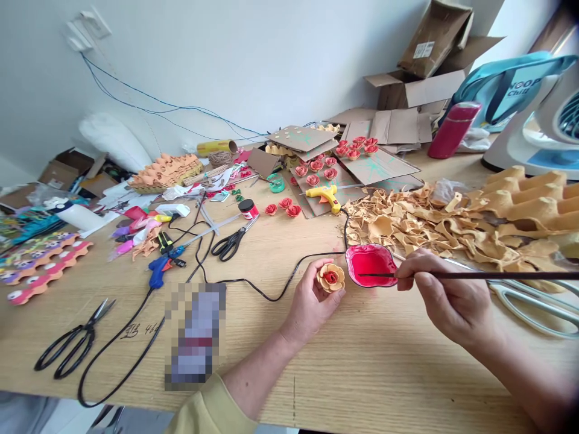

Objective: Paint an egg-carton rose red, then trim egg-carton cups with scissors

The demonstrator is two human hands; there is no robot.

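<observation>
My left hand [314,298] is closed around a paper flower [330,278], its outer petals tan and its centre red. In my right hand [446,295] is a long thin dark paintbrush [465,275], held nearly level. Its tip reaches into a small scalloped dish [362,256] of red paint, just right of the flower. Whether the tip touches the paint or hovers over it, I cannot tell. Beyond the dish, a yellow glue gun [326,195] lies on cardboard near several red-painted flowers [312,179].
Torn egg-carton scraps [398,223] heap at right, beside light-handled scissors [538,304]. Black scissors [75,343], a blue glue gun [158,268], its looping cord and a blurred-out rectangle [196,334] lie left. More black-handled scissors [228,242] rest near a red jar [248,210].
</observation>
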